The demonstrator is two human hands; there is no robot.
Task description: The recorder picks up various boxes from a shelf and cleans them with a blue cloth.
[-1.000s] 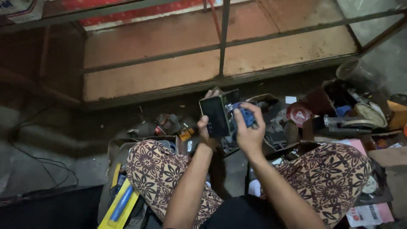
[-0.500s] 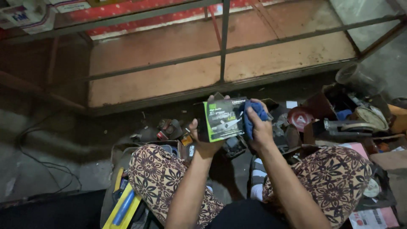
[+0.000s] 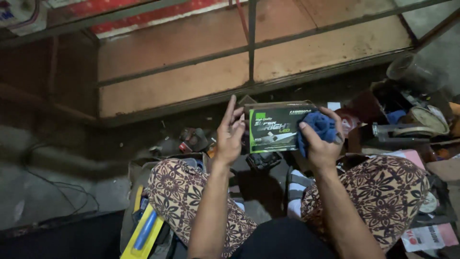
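Note:
A flat black and green box (image 3: 276, 128) is held up above my knees, printed face toward me. My right hand (image 3: 322, 141) grips its right edge, with a crumpled blue cloth (image 3: 316, 125) pressed between palm and box. At the box's left edge is my left hand (image 3: 231, 132), fingers straight and pointing up; it touches or nearly touches the edge without gripping it. My legs in patterned trousers (image 3: 184, 199) lie to either side below.
A metal frame with brown panels (image 3: 249, 62) stands just beyond. Small dark parts (image 3: 194, 139) litter the floor under the box. More clutter and tools (image 3: 412, 120) pile up at the right. A yellow and blue tool (image 3: 143, 230) lies by my left thigh, cables (image 3: 62, 192) at far left.
The box has turned from its dark side to its printed face and now lies wide. My left hand has loosened from gripping it to straight fingers; the right hand keeps the cloth.

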